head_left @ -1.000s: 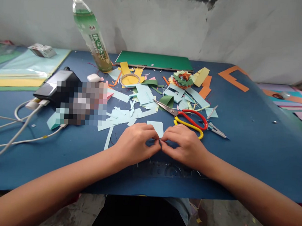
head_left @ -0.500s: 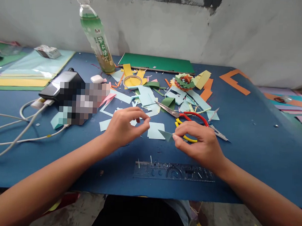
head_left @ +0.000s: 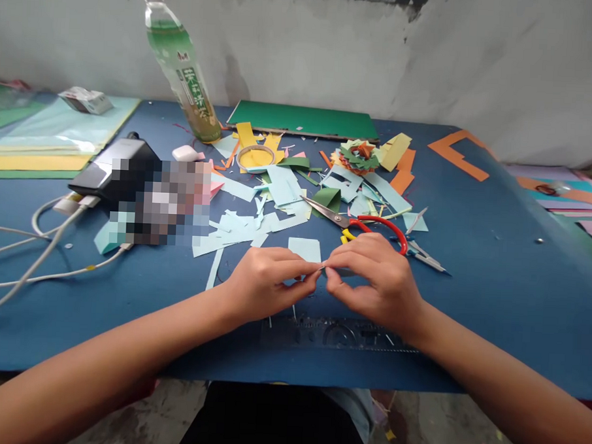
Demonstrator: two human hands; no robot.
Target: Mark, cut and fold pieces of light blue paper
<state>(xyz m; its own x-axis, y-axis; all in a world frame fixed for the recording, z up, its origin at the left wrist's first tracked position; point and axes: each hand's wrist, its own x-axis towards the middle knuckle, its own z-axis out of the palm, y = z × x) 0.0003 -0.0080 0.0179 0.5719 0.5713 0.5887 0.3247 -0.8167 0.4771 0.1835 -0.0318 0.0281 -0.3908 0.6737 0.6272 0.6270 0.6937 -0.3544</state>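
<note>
"Since the hands stand apart half a second ago, what is the entry now?"

"Left hand (head_left: 268, 280) and right hand (head_left: 380, 276), both bare: brought together, fingertips pinching one small grey-green paper piece (head_left: 343, 272), mostly hidden, on the near side of the steel scissors with red and yellow handles (head_left: 344, 222)."

"Bearing on the work?"

"The piece passes from one-handed holding to two-handed handling; it seems unfinished."

"Also listed?"

"One pale-blue rectangular paper (head_left: 304, 250), near side of the scissors, leftward; one clear plastic ruler (head_left: 340, 335), nearer the person than the scissors."
</note>
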